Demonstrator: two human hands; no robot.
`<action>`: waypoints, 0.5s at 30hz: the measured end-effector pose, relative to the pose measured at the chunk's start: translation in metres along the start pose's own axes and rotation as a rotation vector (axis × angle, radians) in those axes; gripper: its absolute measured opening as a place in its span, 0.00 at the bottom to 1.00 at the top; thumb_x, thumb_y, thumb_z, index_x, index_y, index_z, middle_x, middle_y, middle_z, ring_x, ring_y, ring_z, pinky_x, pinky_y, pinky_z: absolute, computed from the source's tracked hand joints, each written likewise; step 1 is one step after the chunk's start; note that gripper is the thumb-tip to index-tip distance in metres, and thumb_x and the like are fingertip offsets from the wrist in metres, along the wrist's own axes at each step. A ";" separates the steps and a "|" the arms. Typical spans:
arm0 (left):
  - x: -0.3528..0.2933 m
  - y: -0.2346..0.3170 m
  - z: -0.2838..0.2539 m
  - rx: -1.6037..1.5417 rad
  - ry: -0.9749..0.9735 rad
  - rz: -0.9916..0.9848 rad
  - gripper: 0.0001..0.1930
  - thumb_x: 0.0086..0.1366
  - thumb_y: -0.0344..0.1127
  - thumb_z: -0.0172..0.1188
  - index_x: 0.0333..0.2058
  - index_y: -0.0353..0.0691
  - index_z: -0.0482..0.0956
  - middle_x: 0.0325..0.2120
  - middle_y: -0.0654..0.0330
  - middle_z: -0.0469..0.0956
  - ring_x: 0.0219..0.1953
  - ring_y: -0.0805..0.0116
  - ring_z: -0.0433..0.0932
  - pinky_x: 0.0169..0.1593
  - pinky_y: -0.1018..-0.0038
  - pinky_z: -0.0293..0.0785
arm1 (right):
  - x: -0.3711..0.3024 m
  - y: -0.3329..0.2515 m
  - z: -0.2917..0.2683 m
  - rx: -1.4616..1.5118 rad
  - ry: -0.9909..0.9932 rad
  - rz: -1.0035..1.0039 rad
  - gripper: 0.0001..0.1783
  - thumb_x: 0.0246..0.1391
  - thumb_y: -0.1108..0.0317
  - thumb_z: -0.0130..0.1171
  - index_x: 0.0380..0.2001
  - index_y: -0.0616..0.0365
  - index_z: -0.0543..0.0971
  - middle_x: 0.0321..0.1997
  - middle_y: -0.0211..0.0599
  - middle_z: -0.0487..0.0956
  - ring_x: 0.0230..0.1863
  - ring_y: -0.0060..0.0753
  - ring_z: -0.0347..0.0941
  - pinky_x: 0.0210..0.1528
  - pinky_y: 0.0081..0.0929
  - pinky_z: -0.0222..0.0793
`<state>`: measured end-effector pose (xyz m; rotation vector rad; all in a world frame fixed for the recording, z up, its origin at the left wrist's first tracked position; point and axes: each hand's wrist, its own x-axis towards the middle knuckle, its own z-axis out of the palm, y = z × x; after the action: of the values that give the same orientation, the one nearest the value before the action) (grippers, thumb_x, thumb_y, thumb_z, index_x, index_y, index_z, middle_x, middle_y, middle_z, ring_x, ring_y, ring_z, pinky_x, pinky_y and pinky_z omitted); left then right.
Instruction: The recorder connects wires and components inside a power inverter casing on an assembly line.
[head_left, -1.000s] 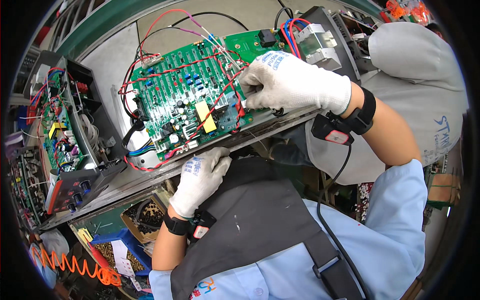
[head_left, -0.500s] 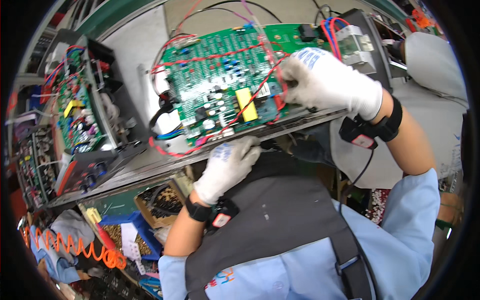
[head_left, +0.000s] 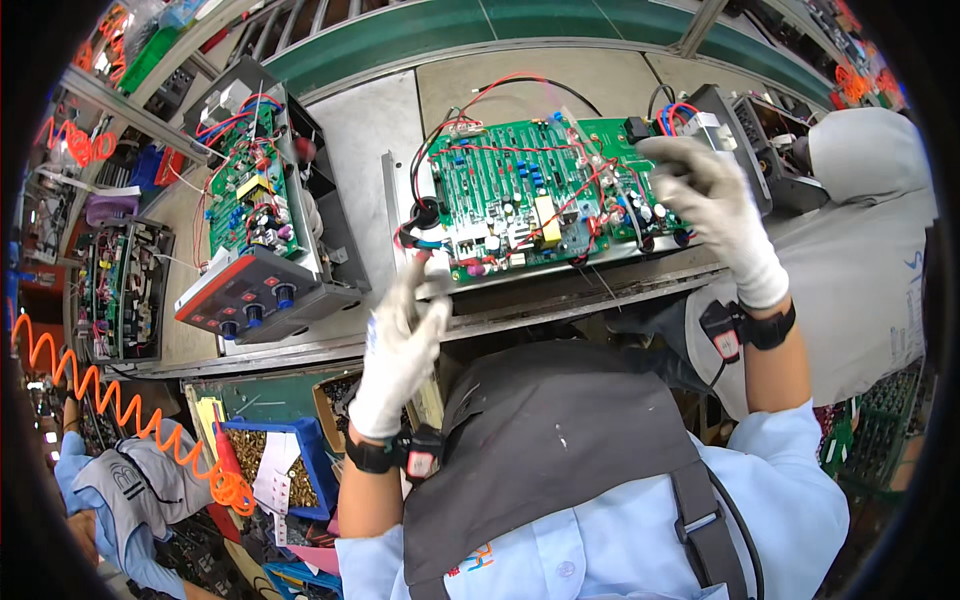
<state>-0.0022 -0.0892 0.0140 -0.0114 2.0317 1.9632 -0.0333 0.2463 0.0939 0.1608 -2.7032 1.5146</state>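
Illumination is bright and broadly even over the desk [head_left: 360, 150]; it appears to fall from above, upper surfaces being well lit and the space beneath dark. Shadows are soft. Motion blur is noted on the right hand's fingers [head_left: 690, 155] and the left hand's fingers [head_left: 400, 300]. The green circuit board [head_left: 500, 180] is acceptably sharp, with small pale highlights. Fisheye distortion is marked: straight edges bow toward the rim, detail there softens, and corners are black.
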 end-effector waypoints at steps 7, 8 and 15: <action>0.027 0.004 0.002 0.151 0.122 0.210 0.15 0.65 0.33 0.54 0.47 0.31 0.74 0.33 0.59 0.77 0.34 0.76 0.77 0.38 0.80 0.73 | -0.096 0.001 -0.037 -0.021 0.270 0.110 0.13 0.57 0.69 0.57 0.43 0.66 0.78 0.32 0.25 0.74 0.31 0.14 0.67 0.36 0.15 0.66; 0.026 0.001 0.005 0.028 0.160 0.199 0.13 0.65 0.35 0.56 0.42 0.31 0.77 0.28 0.61 0.78 0.30 0.78 0.75 0.36 0.82 0.72 | -0.107 0.002 -0.037 0.005 0.304 0.136 0.13 0.57 0.69 0.57 0.43 0.66 0.78 0.32 0.26 0.75 0.31 0.15 0.67 0.36 0.16 0.66; 0.005 0.015 0.045 0.703 0.312 0.691 0.13 0.58 0.29 0.63 0.43 0.36 0.78 0.41 0.55 0.74 0.24 0.72 0.75 0.32 0.76 0.73 | -0.098 -0.005 0.020 -0.159 -0.060 -0.100 0.12 0.51 0.68 0.62 0.38 0.62 0.80 0.31 0.43 0.77 0.31 0.36 0.74 0.36 0.25 0.69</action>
<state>0.0000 -0.0436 0.0270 0.6537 3.1433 1.4738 0.0648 0.2341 0.0796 0.3351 -2.8004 1.2830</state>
